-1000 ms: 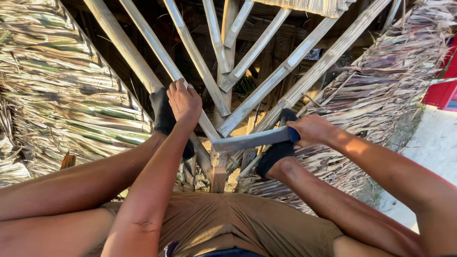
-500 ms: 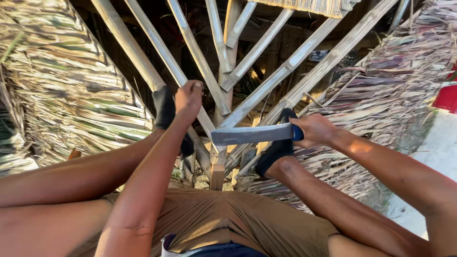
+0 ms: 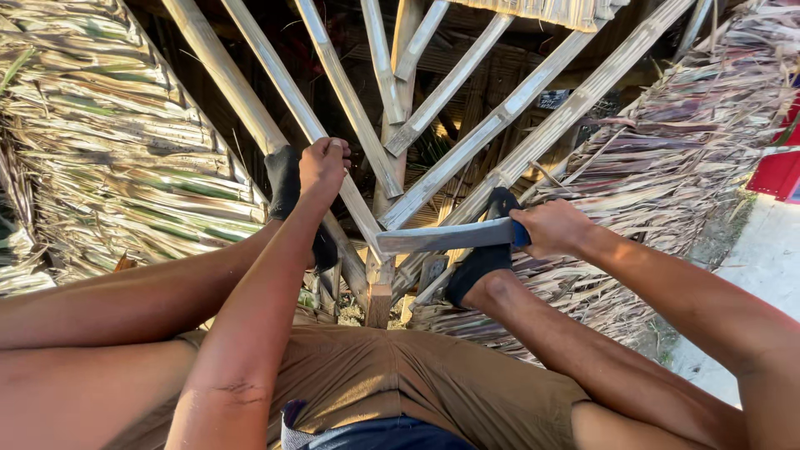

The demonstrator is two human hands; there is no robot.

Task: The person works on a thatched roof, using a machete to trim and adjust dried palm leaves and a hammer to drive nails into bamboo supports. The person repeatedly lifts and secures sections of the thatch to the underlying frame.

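The right hand (image 3: 554, 229) is closed firmly around the blue handle of a broad knife (image 3: 446, 237), whose flat grey blade points left, its tip against a bamboo slat (image 3: 354, 200). The left hand (image 3: 323, 165) is clenched on that same slat, just above the blade tip. Behind both grips spread other bamboo poles (image 3: 500, 108) and dry palm thatch (image 3: 108, 158); far right of the knife hand shows a red box-like thing (image 3: 779, 167).

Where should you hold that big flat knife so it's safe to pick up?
Probably by the blue handle at its right end, coming in from the right, as the right hand does now. The knife lies sideways, its bare flat blade pointing left toward the bamboo pole held by the left hand, so that end is the one to keep fingers off.
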